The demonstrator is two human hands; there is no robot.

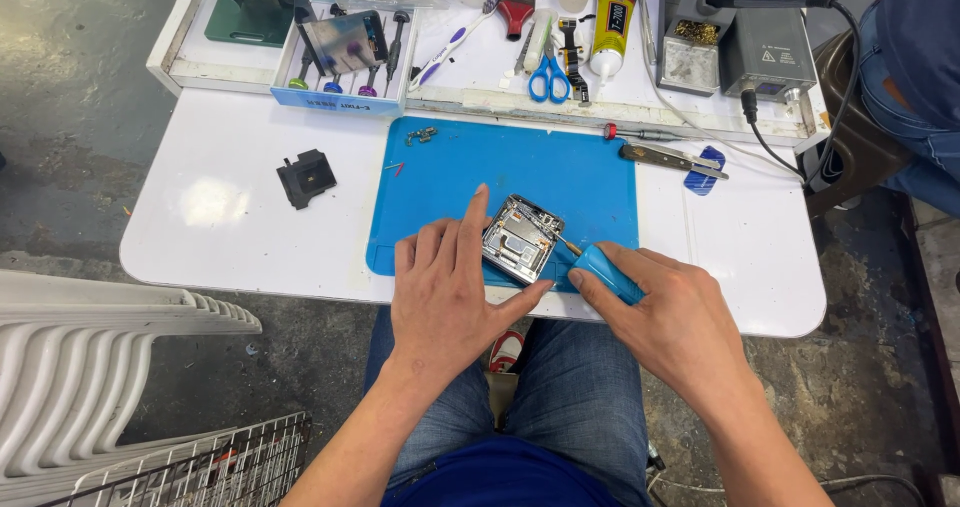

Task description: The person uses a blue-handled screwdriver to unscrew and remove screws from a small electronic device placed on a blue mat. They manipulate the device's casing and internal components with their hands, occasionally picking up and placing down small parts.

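Observation:
An opened phone (520, 239), its silver insides showing, lies on the blue work mat (470, 172) near the table's front edge. My left hand (445, 292) rests flat beside it, the index finger and thumb pressing against the phone's left and lower edges. My right hand (670, 312) grips a blue-handled screwdriver (605, 270), whose thin tip touches the phone's right edge.
A black square part (306, 178) lies on the white table (230, 237) left of the mat. Small screws (421, 136) sit at the mat's top. Behind are a screwdriver tray (345, 62), scissors (549, 77), glue tube (611, 32), soldering station (765, 52). White chairs (90, 367) stand left.

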